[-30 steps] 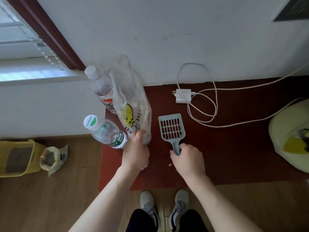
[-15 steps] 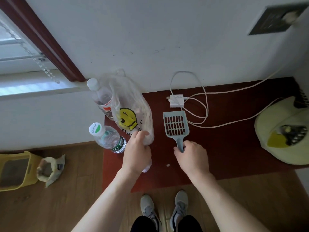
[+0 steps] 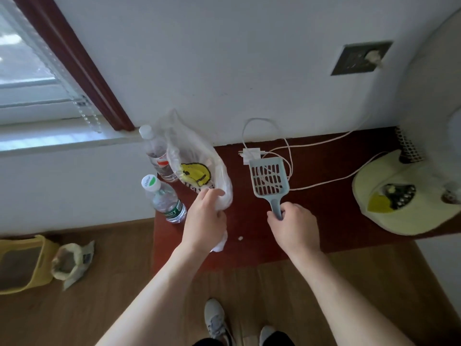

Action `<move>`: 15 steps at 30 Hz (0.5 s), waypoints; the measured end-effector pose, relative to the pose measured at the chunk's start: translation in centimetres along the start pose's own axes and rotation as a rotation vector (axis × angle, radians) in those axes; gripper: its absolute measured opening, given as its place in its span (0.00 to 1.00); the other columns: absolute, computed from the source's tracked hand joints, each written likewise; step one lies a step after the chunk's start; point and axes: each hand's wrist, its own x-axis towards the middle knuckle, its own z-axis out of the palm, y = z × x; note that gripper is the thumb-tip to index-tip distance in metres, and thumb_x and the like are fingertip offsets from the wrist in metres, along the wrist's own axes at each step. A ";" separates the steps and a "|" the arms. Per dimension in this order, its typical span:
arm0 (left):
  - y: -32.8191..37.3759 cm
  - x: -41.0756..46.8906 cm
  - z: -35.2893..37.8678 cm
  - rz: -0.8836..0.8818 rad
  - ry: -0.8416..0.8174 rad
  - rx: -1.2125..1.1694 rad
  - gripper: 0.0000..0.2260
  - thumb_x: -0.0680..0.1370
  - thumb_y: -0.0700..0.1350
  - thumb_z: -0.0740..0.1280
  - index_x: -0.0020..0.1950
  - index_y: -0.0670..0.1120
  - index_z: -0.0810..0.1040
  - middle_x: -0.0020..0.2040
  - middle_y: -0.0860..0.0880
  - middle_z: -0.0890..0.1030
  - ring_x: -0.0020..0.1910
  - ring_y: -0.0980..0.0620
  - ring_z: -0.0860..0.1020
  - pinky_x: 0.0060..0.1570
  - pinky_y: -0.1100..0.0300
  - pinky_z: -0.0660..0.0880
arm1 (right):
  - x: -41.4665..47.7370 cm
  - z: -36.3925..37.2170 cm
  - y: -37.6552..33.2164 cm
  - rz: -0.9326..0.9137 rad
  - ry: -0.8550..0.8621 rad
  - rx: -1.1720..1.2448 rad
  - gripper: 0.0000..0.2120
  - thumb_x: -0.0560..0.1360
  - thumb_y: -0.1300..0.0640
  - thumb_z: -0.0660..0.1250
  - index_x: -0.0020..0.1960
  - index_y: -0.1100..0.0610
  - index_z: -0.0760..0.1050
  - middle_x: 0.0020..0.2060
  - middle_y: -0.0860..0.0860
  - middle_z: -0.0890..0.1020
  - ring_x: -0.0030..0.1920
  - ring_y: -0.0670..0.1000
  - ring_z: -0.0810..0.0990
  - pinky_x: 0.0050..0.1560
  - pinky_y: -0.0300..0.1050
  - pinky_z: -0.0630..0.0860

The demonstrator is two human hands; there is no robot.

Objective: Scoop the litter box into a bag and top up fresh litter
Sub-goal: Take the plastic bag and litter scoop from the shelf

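Head view: left hand [image 3: 203, 221] clutches the smiley plastic bag [image 3: 197, 161] on the red table [image 3: 324, 221]; right hand [image 3: 293, 227] grips the scoop [image 3: 268, 179] by its handle, blade toward 12 o'clock. Yellow litter box [image 3: 22, 264] sits at 8 o'clock.

The scoop [image 3: 269, 179] is pale blue-grey with a slotted grid. The bag [image 3: 197, 171] is clear with a yellow smiley print and black lettering. The table [image 3: 324, 221] is dark red-brown. The litter box [image 3: 46, 263] is yellow.
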 end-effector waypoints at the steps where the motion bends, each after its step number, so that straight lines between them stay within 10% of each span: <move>1: 0.7 -0.3 -0.2 0.003 0.014 0.002 0.20 0.70 0.31 0.66 0.60 0.45 0.77 0.56 0.49 0.78 0.52 0.46 0.78 0.51 0.55 0.75 | -0.1 -0.7 0.2 -0.016 0.009 0.005 0.16 0.75 0.48 0.69 0.33 0.52 0.70 0.28 0.45 0.74 0.27 0.44 0.72 0.26 0.38 0.61; 15: 10.0 -7.5 -1.9 0.054 0.296 -0.016 0.19 0.70 0.31 0.69 0.59 0.44 0.78 0.55 0.50 0.78 0.53 0.55 0.74 0.52 0.75 0.65 | -2.5 -9.1 3.0 -0.246 0.061 0.087 0.12 0.74 0.48 0.69 0.36 0.52 0.75 0.29 0.43 0.76 0.29 0.44 0.75 0.30 0.41 0.72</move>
